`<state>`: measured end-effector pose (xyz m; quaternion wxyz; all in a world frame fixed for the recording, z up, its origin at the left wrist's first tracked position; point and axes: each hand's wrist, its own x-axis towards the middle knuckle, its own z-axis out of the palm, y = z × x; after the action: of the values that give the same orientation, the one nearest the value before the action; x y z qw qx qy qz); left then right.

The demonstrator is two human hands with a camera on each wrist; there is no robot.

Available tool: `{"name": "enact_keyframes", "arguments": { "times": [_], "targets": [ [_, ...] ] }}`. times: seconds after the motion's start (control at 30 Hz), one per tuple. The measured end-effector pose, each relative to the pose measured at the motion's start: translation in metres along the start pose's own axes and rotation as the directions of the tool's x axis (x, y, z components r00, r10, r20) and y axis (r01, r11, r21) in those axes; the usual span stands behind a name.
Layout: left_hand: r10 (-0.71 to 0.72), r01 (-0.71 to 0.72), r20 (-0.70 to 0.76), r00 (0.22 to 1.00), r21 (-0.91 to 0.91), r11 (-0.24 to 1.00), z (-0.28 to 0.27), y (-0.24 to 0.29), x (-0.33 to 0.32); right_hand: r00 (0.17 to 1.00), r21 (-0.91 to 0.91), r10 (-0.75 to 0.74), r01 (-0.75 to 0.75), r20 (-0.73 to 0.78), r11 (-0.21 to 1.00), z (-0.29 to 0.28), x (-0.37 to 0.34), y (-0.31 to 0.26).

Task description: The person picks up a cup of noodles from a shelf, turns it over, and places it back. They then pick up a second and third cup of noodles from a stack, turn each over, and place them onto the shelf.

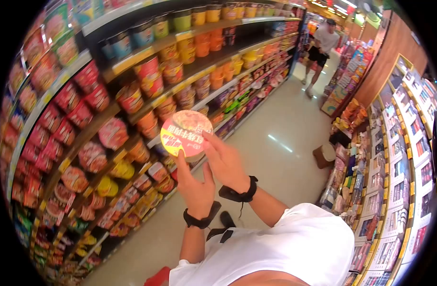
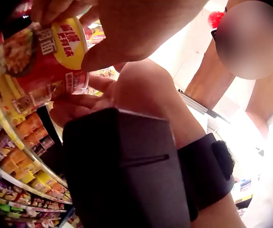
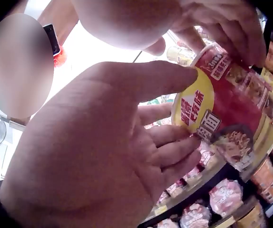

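Observation:
A round instant noodle cup (image 1: pixel 186 133), red with a yellow patch and a noodle picture, is held up in front of the shelves. My left hand (image 1: pixel 195 188) holds it from the near side, index fingertip at the rim. On its right side, my right hand (image 1: pixel 229 164) grips the cup with fingers overlapping the edge. The right wrist view shows the right thumb at the yellow patch of the cup (image 3: pixel 250 107) and the other fingers bent near its side. In the left wrist view, the left hand (image 2: pixel 146 28) reaches over the cup (image 2: pixel 70 45).
Shelves (image 1: pixel 132 57) packed with noodle cups and bowls run along the left. On the right stands a rack (image 1: pixel 390 190) of small boxed goods. A person (image 1: pixel 324 43) is in the aisle ahead, and a brown stool (image 1: pixel 324 156) sits on the floor (image 1: pixel 271 167).

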<state>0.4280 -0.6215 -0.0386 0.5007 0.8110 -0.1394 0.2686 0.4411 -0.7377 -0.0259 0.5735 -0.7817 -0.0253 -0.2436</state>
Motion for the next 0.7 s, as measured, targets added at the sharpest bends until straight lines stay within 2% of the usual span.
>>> {"name": "enact_keyframes", "arguments": {
  "times": [0.1, 0.23, 0.33, 0.47, 0.57, 0.7],
  "targets": [
    [0.065, -0.065, 0.011, 0.998, -0.025, 0.998, 0.038, -0.004, 0.027, 0.999, -0.021, 0.011, -0.012, -0.047, 1.0, -0.018, 0.035, 0.022],
    [0.087, -0.083, 0.081, 0.993, -0.051, 0.995, 0.075, -0.003, 0.054, 0.992, -0.048, 0.018, -0.024, -0.125, 0.999, -0.04, 0.064, 0.036],
    [0.073, -0.064, 0.112, 0.991, -0.08, 0.995, 0.1, -0.009, 0.075, 0.99, -0.078, 0.068, -0.078, -0.127, 0.994, -0.05, 0.091, 0.049],
    [0.13, -0.132, 0.086, 0.988, 0.012, 0.991, 0.136, -0.013, 0.102, 0.987, -0.077, 0.033, -0.045, -0.155, 0.996, -0.058, 0.128, 0.077],
    [0.091, -0.086, 0.116, 0.989, -0.053, 0.995, 0.164, -0.026, 0.128, 0.983, -0.086, -0.03, 0.014, -0.181, 0.996, -0.058, 0.167, 0.102],
    [0.136, -0.14, 0.068, 0.988, 0.065, 0.988, 0.205, -0.032, 0.176, 0.974, -0.069, -0.105, 0.092, -0.202, 0.993, -0.064, 0.228, 0.132]
  ]
}}
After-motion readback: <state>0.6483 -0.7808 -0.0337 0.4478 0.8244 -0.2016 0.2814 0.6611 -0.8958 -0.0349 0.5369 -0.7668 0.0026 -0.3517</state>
